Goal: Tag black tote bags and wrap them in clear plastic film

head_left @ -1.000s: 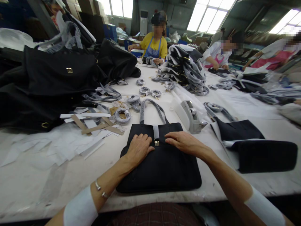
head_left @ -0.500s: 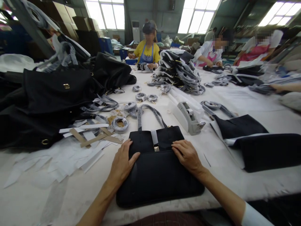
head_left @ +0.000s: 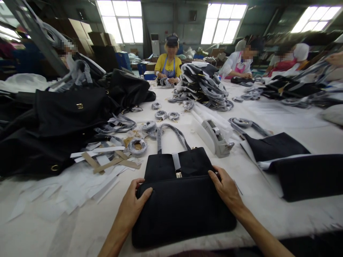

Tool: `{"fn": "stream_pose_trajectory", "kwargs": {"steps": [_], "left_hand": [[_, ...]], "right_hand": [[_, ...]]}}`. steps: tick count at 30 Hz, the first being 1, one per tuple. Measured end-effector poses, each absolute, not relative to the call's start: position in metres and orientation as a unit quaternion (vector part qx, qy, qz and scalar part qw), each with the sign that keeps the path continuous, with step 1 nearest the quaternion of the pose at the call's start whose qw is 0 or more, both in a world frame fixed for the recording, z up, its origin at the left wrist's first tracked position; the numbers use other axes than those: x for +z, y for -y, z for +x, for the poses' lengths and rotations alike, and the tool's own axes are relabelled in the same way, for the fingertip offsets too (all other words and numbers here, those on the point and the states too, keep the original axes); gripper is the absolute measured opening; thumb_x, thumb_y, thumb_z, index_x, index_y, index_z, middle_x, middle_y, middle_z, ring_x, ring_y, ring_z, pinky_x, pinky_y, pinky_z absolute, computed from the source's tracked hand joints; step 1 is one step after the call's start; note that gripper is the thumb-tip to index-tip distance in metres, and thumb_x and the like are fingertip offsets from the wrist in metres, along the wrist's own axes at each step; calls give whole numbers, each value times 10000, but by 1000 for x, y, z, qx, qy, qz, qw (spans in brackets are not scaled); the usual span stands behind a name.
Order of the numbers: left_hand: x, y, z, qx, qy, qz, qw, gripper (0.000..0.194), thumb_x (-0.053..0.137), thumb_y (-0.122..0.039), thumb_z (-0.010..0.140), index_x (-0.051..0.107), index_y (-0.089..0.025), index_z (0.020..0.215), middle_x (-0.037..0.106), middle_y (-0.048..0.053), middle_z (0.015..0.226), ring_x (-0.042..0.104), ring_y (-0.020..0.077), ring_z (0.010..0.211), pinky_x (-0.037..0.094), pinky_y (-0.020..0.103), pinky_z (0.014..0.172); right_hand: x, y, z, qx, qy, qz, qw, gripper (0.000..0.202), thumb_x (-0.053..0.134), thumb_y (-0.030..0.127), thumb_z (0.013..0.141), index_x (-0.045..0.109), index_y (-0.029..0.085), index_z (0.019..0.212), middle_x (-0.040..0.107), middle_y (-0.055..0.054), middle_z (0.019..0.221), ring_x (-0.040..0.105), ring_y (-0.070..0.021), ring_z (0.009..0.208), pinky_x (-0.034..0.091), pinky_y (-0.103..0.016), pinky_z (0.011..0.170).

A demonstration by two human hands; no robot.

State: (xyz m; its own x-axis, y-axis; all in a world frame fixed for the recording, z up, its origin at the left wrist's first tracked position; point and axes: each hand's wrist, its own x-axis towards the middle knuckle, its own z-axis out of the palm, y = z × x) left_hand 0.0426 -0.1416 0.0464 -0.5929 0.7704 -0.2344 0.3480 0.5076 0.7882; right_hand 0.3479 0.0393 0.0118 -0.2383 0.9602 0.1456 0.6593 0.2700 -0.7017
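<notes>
A black bag (head_left: 184, 210) lies flat on the white table in front of me, its wrapped handle (head_left: 173, 128) stretched away from me. Across its upper part a pale strip (head_left: 176, 161) runs down to a gold clasp (head_left: 178, 174). My left hand (head_left: 135, 200) grips the bag's left edge, thumb on top and fingers curled at the side. On the right edge, my right hand (head_left: 226, 185) holds the bag in the same way, fingertips partly hidden beneath it.
Beyond the bag stands a grey tape dispenser (head_left: 218, 139). Paper scraps (head_left: 66, 189) and black bags (head_left: 72, 110) lie left; another black bag (head_left: 308, 175) lies right. Coiled straps (head_left: 137, 146) and a bag pile (head_left: 203, 85) are farther back. Several people work across the table.
Both my hands have moved down the bag's sides toward me, and their fingers now curl round its edges. The view has tilted up slightly.
</notes>
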Motion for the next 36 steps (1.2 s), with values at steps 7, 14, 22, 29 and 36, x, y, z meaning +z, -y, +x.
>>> {"fn": "stream_pose_trajectory", "kwargs": {"steps": [7,14,22,29,36], "left_hand": [[56,135,44,425,-735,257,462,535,691,-551,679,568,-192,1056,696,90,1065,654,300,1015,510,406,910],[45,147,49,461,-702,230,491,502,713,-528,681,556,-185,1012,705,52,948,675,270,904,538,367,808],[31,144,55,403,-806,302,310,432,609,-573,719,547,-202,931,676,33,873,643,265,865,493,380,832],[39,146,67,369,-845,303,239,407,526,-569,760,505,-227,979,676,60,952,646,291,933,484,419,857],[42,142,45,315,-844,335,277,484,505,-615,738,538,-194,975,694,114,989,657,311,951,486,444,885]], "right_hand": [[21,-35,347,275,728,-565,274,484,489,610,845,623,205,1073,681,-86,951,643,-272,884,493,-417,826],[38,-38,370,479,631,-576,204,583,640,609,693,610,183,1089,704,-56,789,674,-268,774,525,-384,720],[60,-25,378,655,571,-485,101,512,764,478,649,681,136,1021,733,-84,993,662,-283,959,539,-365,837],[71,-43,371,722,541,-432,14,566,761,498,674,667,134,1098,728,-93,1035,652,-265,1026,524,-341,871],[51,-37,371,558,655,-510,19,551,533,680,785,610,171,984,710,-86,980,665,-254,928,519,-337,759]]}}
